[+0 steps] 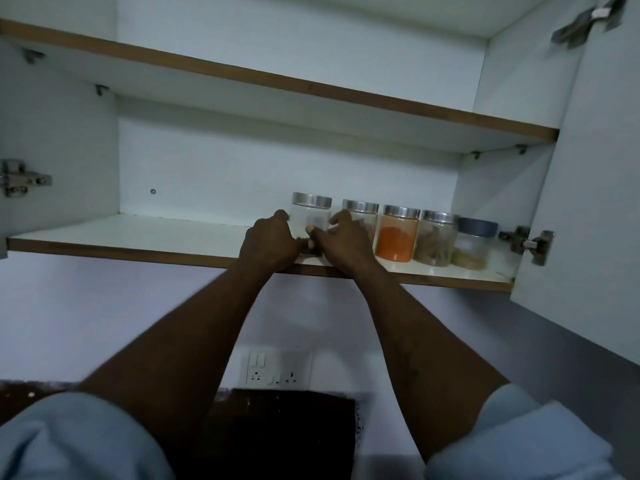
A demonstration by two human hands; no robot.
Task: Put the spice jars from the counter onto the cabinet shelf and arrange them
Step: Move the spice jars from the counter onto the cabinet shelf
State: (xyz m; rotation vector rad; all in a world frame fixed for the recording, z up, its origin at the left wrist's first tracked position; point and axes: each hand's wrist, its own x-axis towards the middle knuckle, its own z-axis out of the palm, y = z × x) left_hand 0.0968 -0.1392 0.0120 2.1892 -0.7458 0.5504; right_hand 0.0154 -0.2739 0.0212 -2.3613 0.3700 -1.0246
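We cup both hands, left hand (270, 242) and right hand (341, 242), around the clear jar (310, 216) standing on the cabinet shelf (138, 233). Our risk: a rightward shove would knock the neighbouring jar (362, 216) into the orange spice jar (396, 235).

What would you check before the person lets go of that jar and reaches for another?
1. Jar on the shelf: the clear jar looks upright, but both hands hide its base. Cannot tell.
2. Grip: left hand and right hand cup its lower sides. Ok.
3. Lid: the silver lid sits level. Ok.
4. Row: the orange jar, the brown jars either side of it and the blue-lid jar stand upright in line. Ok.
5. Gap to the next jar: hidden by the right hand. Cannot tell.
6. Free space: the shelf is bare to the left. Ok.
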